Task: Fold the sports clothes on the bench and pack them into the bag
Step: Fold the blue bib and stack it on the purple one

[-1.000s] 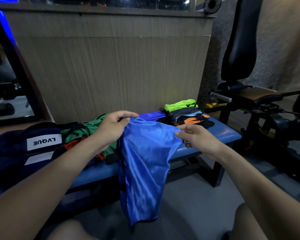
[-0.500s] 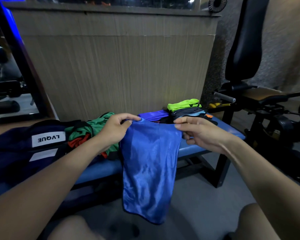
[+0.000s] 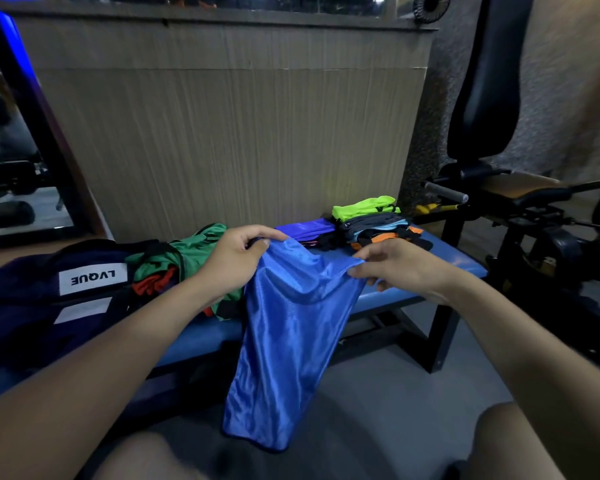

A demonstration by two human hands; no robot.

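Observation:
A shiny blue sports garment point(image 3: 288, 344) hangs over the front edge of the blue padded bench point(image 3: 461, 263). My left hand point(image 3: 234, 258) pinches its top left corner and my right hand point(image 3: 395, 266) pinches its top right edge, both just above the bench. A dark navy bag point(image 3: 32, 299) with a white LVQUE label lies at the left end of the bench. Green and red clothes point(image 3: 184, 261) bunch at its mouth. A stack of folded clothes point(image 3: 371, 220), neon green on top, sits at the bench's far right.
A purple folded piece point(image 3: 307, 228) lies beside the stack. A wood-panelled wall point(image 3: 229, 140) stands right behind the bench. A black gym machine with a seat point(image 3: 520, 188) is on the right. Grey floor point(image 3: 388, 410) lies in front, with my knees at the bottom.
Both hands still hold the garment's top edge. The right hand has shifted slightly outward and the top edge now sags between the hands. The hanging cloth has swung a little.

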